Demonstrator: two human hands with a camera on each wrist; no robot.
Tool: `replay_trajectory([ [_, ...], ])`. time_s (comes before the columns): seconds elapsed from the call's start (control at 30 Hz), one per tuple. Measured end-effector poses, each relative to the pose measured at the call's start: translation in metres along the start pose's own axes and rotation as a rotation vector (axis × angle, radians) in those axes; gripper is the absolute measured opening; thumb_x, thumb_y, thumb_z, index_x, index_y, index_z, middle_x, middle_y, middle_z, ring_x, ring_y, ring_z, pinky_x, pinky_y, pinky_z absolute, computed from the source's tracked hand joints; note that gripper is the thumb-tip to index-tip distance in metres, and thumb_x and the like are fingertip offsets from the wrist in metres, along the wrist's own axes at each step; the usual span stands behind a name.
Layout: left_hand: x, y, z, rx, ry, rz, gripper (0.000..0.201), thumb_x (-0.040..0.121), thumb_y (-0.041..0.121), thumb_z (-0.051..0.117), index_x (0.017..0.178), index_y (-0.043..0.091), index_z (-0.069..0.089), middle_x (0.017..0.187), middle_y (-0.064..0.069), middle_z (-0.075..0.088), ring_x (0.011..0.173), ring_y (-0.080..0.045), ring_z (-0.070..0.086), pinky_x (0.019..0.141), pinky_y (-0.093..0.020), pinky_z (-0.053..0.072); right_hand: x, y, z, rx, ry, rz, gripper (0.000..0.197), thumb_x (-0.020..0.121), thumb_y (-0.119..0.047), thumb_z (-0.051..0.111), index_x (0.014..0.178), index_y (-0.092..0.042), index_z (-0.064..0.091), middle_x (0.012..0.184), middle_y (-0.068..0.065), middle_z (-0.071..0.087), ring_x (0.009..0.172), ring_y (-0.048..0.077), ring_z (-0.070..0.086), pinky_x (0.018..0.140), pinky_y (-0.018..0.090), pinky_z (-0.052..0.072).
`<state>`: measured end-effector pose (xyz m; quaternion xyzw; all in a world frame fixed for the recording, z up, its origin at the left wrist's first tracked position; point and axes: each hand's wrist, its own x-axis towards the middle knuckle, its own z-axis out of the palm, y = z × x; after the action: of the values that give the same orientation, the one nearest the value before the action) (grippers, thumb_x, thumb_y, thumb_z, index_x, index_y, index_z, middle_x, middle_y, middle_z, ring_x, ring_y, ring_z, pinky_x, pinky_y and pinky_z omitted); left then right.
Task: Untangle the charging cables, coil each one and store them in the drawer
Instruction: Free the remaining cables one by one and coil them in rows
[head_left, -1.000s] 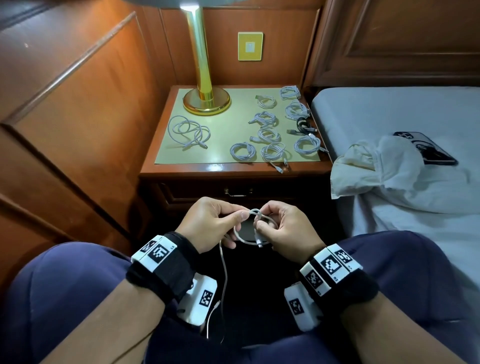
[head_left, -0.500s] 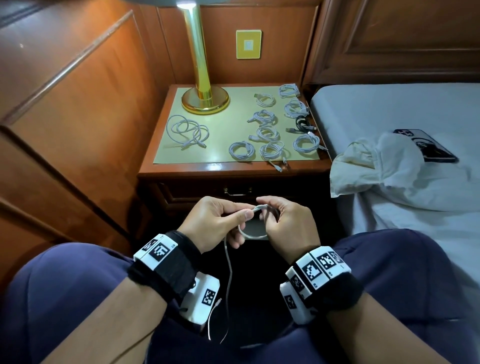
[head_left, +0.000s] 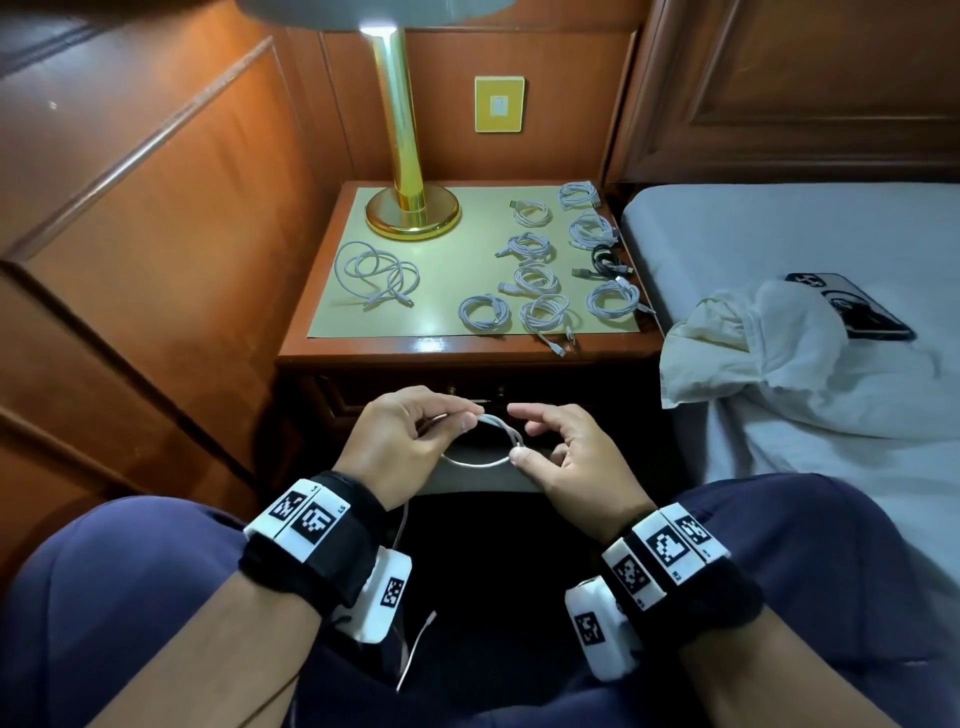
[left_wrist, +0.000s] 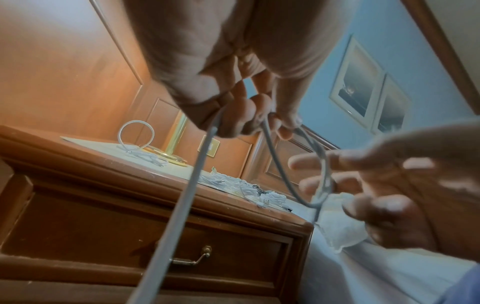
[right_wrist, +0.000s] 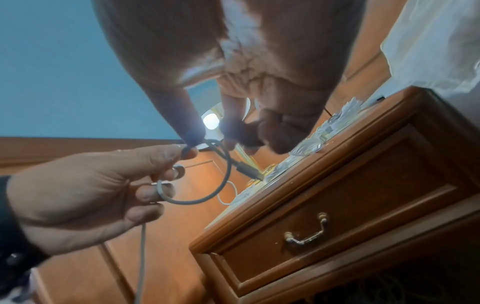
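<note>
The bed (head_left: 779, 249) lies to the right of the fingers, with a crumpled cloth (head_left: 769, 358) and a phone (head_left: 852, 306) on it. Beyond the fingers stands the bench (head_left: 467, 348), its drawer (right_wrist: 337, 226) closed, so its contents cannot be seen. On top sit a brass lamp (head_left: 410, 208), a loose cable (head_left: 376, 273) and a group of coiled cables (head_left: 550, 270). The left hand (head_left: 400, 441) pinches a white cable (head_left: 498, 423) bent into one loop in front of the drawer, its tail hanging between the knees. The right hand (head_left: 566, 457) pinches the loop's near side, other fingers spread.
</note>
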<state>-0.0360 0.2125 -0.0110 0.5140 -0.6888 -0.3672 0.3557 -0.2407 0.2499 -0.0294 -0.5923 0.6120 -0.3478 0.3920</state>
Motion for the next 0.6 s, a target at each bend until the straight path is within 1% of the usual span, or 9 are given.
replay_trajectory([
  [0.07, -0.001, -0.002, 0.001, 0.030, -0.045, 0.038, 0.011, 0.090, 0.022, 0.074, 0.097, 0.028, 0.081, 0.084, 0.008, 0.070, 0.085, -0.008, 0.066, 0.080, -0.017, 0.046, 0.000, -0.004, 0.001, 0.181, -0.089, 0.021, 0.027, 0.095, -0.019, 0.064, 0.120, -0.031, 0.068, 0.112, -0.006, 0.067, 0.060, 0.010, 0.056, 0.065, 0.023, 0.051],
  [0.1, -0.001, -0.003, 0.002, 0.040, -0.055, 0.053, 0.011, 0.090, 0.022, 0.074, 0.096, 0.028, 0.081, 0.084, 0.008, 0.069, 0.085, -0.008, 0.066, 0.080, -0.018, 0.046, 0.000, -0.006, 0.002, 0.235, -0.154, 0.036, 0.021, 0.099, -0.017, 0.059, 0.115, -0.025, 0.070, 0.106, -0.001, 0.072, 0.056, 0.013, 0.056, 0.061, 0.023, 0.050],
  [0.17, -0.002, -0.003, 0.003, 0.035, -0.046, 0.061, 0.010, 0.089, 0.023, 0.075, 0.095, 0.030, 0.080, 0.086, 0.008, 0.070, 0.086, -0.009, 0.066, 0.081, -0.021, 0.048, 0.000, -0.010, 0.002, 0.259, -0.254, 0.039, 0.020, 0.103, -0.015, 0.052, 0.104, -0.014, 0.072, 0.085, 0.002, 0.074, 0.049, 0.015, 0.054, 0.053, 0.020, 0.045],
  [0.23, -0.002, -0.001, 0.002, 0.004, -0.019, 0.051, 0.008, 0.089, 0.024, 0.076, 0.094, 0.029, 0.079, 0.089, 0.009, 0.073, 0.088, -0.009, 0.068, 0.082, -0.023, 0.051, 0.001, -0.012, 0.000, 0.333, -0.275, 0.047, 0.024, 0.104, -0.014, 0.048, 0.095, -0.009, 0.070, 0.070, 0.000, 0.067, 0.043, 0.012, 0.048, 0.046, 0.018, 0.038],
  [0.33, 0.002, 0.000, -0.008, 0.014, 0.030, 0.020, 0.008, 0.090, 0.028, 0.074, 0.096, 0.028, 0.079, 0.093, 0.013, 0.076, 0.090, -0.011, 0.070, 0.085, -0.026, 0.053, 0.008, -0.013, -0.013, 0.671, -0.167, 0.129, 0.025, 0.102, -0.013, 0.047, 0.089, -0.005, 0.067, 0.062, 0.001, 0.056, 0.038, 0.009, 0.036, 0.041, 0.018, 0.026],
  [0.37, 0.004, -0.001, -0.013, 0.016, 0.045, 0.004, 0.008, 0.090, 0.028, 0.074, 0.096, 0.028, 0.080, 0.092, 0.013, 0.076, 0.090, -0.011, 0.070, 0.085, -0.027, 0.053, 0.011, -0.013, -0.021, 0.795, -0.108, 0.162, 0.024, 0.102, -0.015, 0.047, 0.089, -0.005, 0.065, 0.061, 0.000, 0.053, 0.038, 0.007, 0.033, 0.042, 0.019, 0.023],
  [0.43, 0.009, -0.008, -0.027, 0.019, 0.095, -0.047, 0.007, 0.090, 0.027, 0.074, 0.092, 0.030, 0.080, 0.089, 0.014, 0.077, 0.089, -0.006, 0.070, 0.086, -0.025, 0.052, 0.017, -0.011, -0.042, 0.975, 0.020, 0.198, 0.023, 0.102, -0.022, 0.046, 0.090, -0.009, 0.061, 0.061, -0.005, 0.049, 0.038, 0.004, 0.029, 0.043, 0.019, 0.023],
  [0.53, 0.014, -0.017, -0.046, 0.089, 0.232, -0.092, 0.009, 0.089, 0.026, 0.075, 0.085, 0.034, 0.078, 0.086, 0.016, 0.076, 0.092, -0.001, 0.069, 0.089, -0.022, 0.050, 0.022, -0.003, -0.071, 1.095, 0.163, 0.176, 0.023, 0.103, -0.029, 0.044, 0.088, -0.018, 0.058, 0.062, -0.009, 0.050, 0.037, 0.003, 0.029, 0.045, 0.019, 0.027],
  [0.6, 0.015, -0.018, -0.048, 0.140, 0.283, -0.079, 0.010, 0.088, 0.026, 0.076, 0.083, 0.034, 0.077, 0.085, 0.016, 0.075, 0.086, 0.003, 0.066, 0.084, -0.018, 0.049, 0.021, 0.000, -0.076, 1.063, 0.203, 0.149, 0.024, 0.103, -0.028, 0.044, 0.088, -0.018, 0.060, 0.065, -0.008, 0.055, 0.039, 0.005, 0.032, 0.045, 0.020, 0.028],
])
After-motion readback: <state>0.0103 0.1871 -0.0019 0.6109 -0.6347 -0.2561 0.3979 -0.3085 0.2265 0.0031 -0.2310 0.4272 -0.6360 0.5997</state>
